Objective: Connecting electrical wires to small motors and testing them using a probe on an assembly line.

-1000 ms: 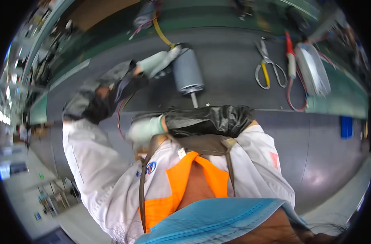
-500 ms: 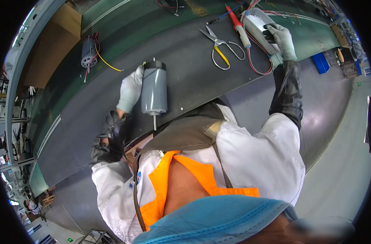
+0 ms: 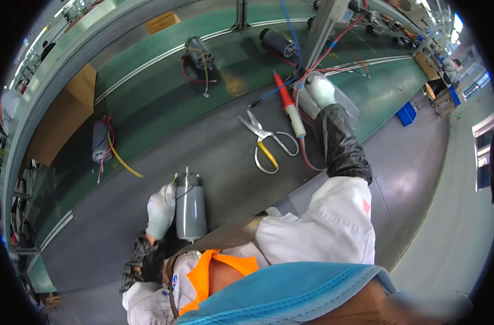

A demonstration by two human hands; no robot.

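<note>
A grey cylindrical motor (image 3: 191, 214) lies on the dark mat in front of me, its terminal end pointing away. My left hand (image 3: 161, 210), in a pale glove, is closed against the motor's left side near that end. A small yellowish tip shows at its fingertips; what they pinch is too small to name. My right hand (image 3: 320, 90), gloved too, reaches into the far part of a translucent plastic bin (image 3: 345, 106), its fingers hidden. Beside the bin lies a red and white pen-shaped tool (image 3: 290, 108) with a cable. Scissors (image 3: 264, 135) with a yellow-wrapped handle lie nearer the motor.
On the green belt (image 3: 149, 81) stand other wired motors: one at the left (image 3: 101, 142), one farther back (image 3: 200, 53) and another at the back (image 3: 278, 43). A cardboard sheet (image 3: 68, 114) leans at the left. A metal post (image 3: 320, 38) rises behind the bin.
My view has shifted, bringing more of the far belt into sight. My right hand has moved farther along the bin, away from me. My left hand stays at the motor.
</note>
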